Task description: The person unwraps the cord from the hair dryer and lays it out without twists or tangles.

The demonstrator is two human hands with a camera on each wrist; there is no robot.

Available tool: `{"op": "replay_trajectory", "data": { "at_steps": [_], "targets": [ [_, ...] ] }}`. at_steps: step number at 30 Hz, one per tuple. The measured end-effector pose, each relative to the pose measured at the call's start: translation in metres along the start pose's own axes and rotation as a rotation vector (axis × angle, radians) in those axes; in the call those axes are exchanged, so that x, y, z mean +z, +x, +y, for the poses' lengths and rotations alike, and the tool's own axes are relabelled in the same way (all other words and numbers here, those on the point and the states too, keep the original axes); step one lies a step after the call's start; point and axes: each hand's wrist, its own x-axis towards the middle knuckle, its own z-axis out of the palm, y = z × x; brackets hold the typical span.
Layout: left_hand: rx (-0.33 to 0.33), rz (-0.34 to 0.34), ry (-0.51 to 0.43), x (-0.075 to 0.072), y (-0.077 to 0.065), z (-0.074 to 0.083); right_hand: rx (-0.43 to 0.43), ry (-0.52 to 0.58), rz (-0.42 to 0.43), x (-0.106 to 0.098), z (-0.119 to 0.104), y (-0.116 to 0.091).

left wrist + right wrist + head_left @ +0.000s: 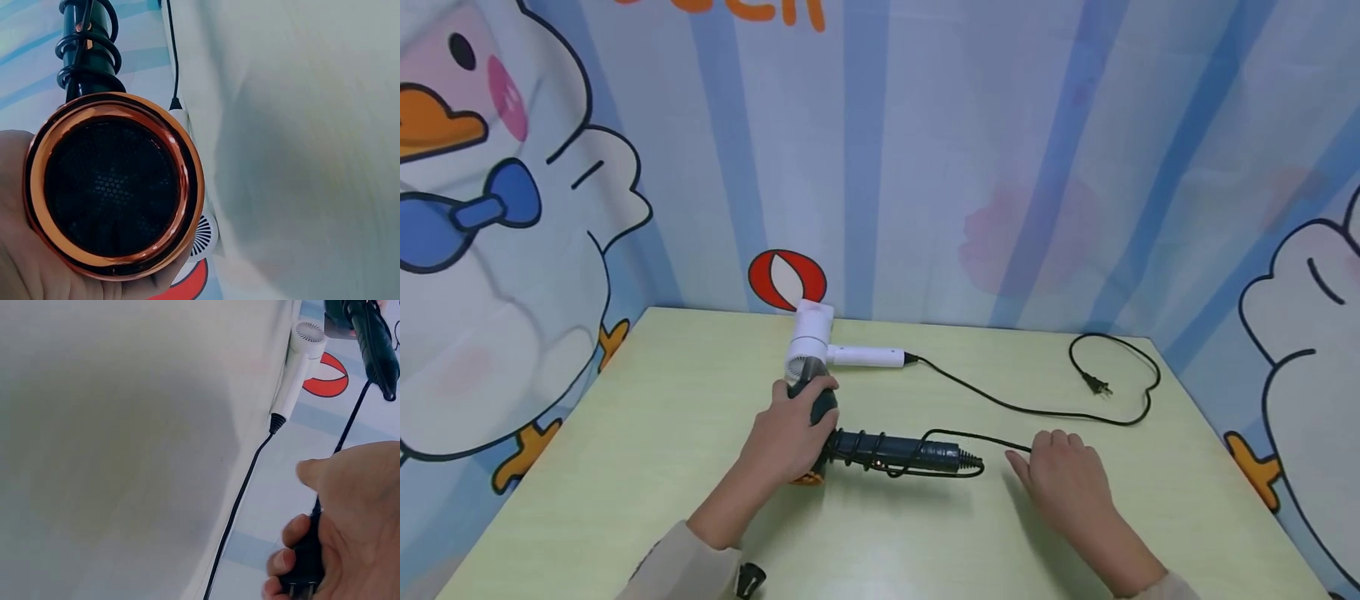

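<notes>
A dark green hair dryer (898, 451) is held off the table, its handle pointing right with black cord coiled around it. My left hand (792, 433) grips its barrel. The left wrist view looks into the copper-rimmed rear intake (112, 187). From the handle, the cord (977, 436) runs to my right hand (1067, 479). In the right wrist view, that hand's fingers curl around the black two-prong plug (306, 559). Farther back, a white hair dryer (867, 357) lies on the table, partly hidden behind the green dryer's nozzle.
The white dryer's black cord (1037, 411) stretches right across the pale table (625, 467) and loops round to its own plug (1097, 385) near the back right corner. Behind the table hangs a blue striped cloth (910, 167) with cartoon ducks. A small black object (749, 579) shows beside the left sleeve.
</notes>
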Motion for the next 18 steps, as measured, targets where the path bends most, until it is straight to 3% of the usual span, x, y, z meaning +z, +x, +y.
{"op": "replay_trajectory", "data": {
  "at_steps": [8, 18],
  "targets": [
    [0.04, -0.049, 0.015, 0.002, -0.01, -0.003, -0.05, -0.044, 0.144, 0.007, -0.006, 0.035],
    [0.061, -0.083, 0.008, 0.011, -0.011, -0.002, 0.034, 0.009, 0.229, 0.016, -0.006, 0.056]
  ]
}}
